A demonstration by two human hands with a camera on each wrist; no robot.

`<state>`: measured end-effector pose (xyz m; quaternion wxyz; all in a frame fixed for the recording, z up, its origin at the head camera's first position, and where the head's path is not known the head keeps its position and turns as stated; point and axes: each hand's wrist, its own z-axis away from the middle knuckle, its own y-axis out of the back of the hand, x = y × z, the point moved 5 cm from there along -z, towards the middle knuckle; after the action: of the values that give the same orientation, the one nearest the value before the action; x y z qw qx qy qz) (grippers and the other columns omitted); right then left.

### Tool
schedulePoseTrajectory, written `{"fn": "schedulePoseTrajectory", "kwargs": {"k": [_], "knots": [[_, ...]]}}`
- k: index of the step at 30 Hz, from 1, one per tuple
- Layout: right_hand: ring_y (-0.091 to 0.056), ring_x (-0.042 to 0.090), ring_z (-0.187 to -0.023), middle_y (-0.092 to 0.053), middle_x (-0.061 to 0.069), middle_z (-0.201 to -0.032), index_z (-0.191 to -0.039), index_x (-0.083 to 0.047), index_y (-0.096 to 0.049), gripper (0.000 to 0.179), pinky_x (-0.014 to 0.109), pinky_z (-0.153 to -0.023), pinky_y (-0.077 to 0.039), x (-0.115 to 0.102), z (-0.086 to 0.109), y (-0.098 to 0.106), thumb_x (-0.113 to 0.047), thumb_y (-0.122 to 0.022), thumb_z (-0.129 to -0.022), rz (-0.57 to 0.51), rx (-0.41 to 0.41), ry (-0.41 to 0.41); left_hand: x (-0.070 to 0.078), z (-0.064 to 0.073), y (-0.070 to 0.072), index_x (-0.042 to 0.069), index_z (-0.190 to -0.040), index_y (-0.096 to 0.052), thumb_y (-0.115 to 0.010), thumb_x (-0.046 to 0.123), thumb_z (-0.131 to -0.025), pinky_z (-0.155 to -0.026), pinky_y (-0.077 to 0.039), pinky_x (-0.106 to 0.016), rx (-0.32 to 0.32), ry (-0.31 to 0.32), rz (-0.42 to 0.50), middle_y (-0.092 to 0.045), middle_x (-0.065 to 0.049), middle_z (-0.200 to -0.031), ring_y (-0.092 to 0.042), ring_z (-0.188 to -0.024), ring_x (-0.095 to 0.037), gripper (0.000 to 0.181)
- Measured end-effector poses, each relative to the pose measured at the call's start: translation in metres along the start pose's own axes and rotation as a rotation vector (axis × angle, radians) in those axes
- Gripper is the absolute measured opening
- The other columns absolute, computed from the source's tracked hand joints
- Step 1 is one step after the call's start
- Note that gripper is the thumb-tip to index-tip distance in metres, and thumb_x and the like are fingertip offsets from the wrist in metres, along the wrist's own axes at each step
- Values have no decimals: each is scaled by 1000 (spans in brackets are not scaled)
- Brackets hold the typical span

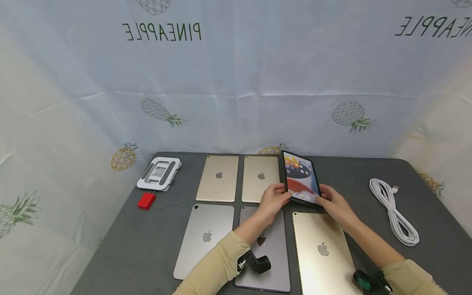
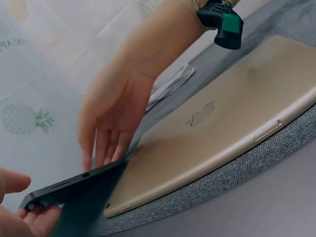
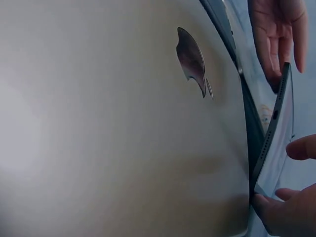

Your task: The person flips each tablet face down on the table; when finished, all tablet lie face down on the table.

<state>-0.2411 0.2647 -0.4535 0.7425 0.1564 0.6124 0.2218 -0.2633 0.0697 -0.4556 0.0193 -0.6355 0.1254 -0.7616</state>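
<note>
A black-edged tablet (image 1: 301,177) with its lit home screen facing up is tilted, its near edge raised off the table. My left hand (image 1: 273,200) grips its near left corner, thumb on the front and fingers underneath. At the near right corner, my right hand (image 1: 336,206) holds it the same way. The right wrist view shows the tablet's port edge (image 3: 274,116) between both hands. Below it lies a large gold tablet (image 1: 322,250), face down. A grey tablet (image 1: 273,262) lies partly hidden under my left forearm.
Two smaller gold tablets (image 1: 218,178) lie face down at the back, and a silver tablet (image 1: 204,235) at the front left. A white folding stand (image 1: 159,173) and a red charger (image 1: 146,201) are at left. A coiled white cable (image 1: 394,213) lies at right.
</note>
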Motion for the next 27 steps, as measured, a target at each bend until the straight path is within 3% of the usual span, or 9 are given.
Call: {"fn": "schedulePoseTrajectory", "kwargs": {"k": [4, 9, 13, 16, 19, 23, 27], "knots": [[-41, 43, -125, -40, 32, -140, -149, 5, -28, 66, 56, -99, -39, -7, -3, -5, -31, -54, -100, 77, -22, 16, 8, 2, 2, -8, -119, -57, -66, -3, -87, -81, -57, -31, 57, -82, 17, -67, -20, -110, -67, -92, -20, 33], [-53, 33, -97, -52, 26, -123, -146, 4, -36, 63, 39, -73, -46, -28, -16, -10, -37, -53, -100, 215, 12, 113, 15, 5, 1, -5, -116, -62, -67, -2, -87, -78, -57, -29, 104, -152, -18, -70, -18, -108, -69, -92, -19, 30], [-59, 37, -101, -57, 27, -124, -148, 1, -36, 64, 43, -76, -52, -60, -30, -16, -41, -50, -101, 227, 32, 192, 18, 8, -2, -2, -119, -63, -67, 0, -88, -81, -56, -28, 113, -189, -36, -70, -15, -111, -68, -99, -20, 31], [-64, 33, -81, -66, 23, -98, -150, 0, -33, 69, 42, -67, -53, -81, -42, -19, -46, -49, -100, 250, 39, 217, 21, 9, -4, -1, -120, -63, -68, 4, -88, -84, -55, -28, 115, -211, -55, -70, -13, -112, -67, -102, -19, 33], [-45, 19, -51, -56, 11, -68, -149, 1, -34, 70, 32, -49, -38, -93, -54, -20, -44, -53, -98, 319, 71, 249, 23, 11, -6, 0, -120, -65, -69, 5, -88, -85, -54, -28, 124, -226, -74, -70, -13, -112, -67, -103, -19, 33], [-36, 15, -47, -59, 12, -71, -146, 2, -40, 67, 29, -47, -31, -99, -63, -19, -36, -58, -94, 385, 114, 263, 22, 12, -8, 0, -121, -66, -70, 4, -86, -86, -54, -29, 139, -228, -72, -69, -13, -113, -67, -104, -20, 35], [-32, 15, -44, -63, 17, -72, -143, 4, -45, 64, 28, -44, -27, -103, -64, -14, -28, -60, -89, 373, 139, 267, 23, 14, -11, -1, -121, -67, -70, 3, -85, -85, -54, -28, 143, -249, -68, -69, -13, -114, -67, -105, -21, 36]]}}
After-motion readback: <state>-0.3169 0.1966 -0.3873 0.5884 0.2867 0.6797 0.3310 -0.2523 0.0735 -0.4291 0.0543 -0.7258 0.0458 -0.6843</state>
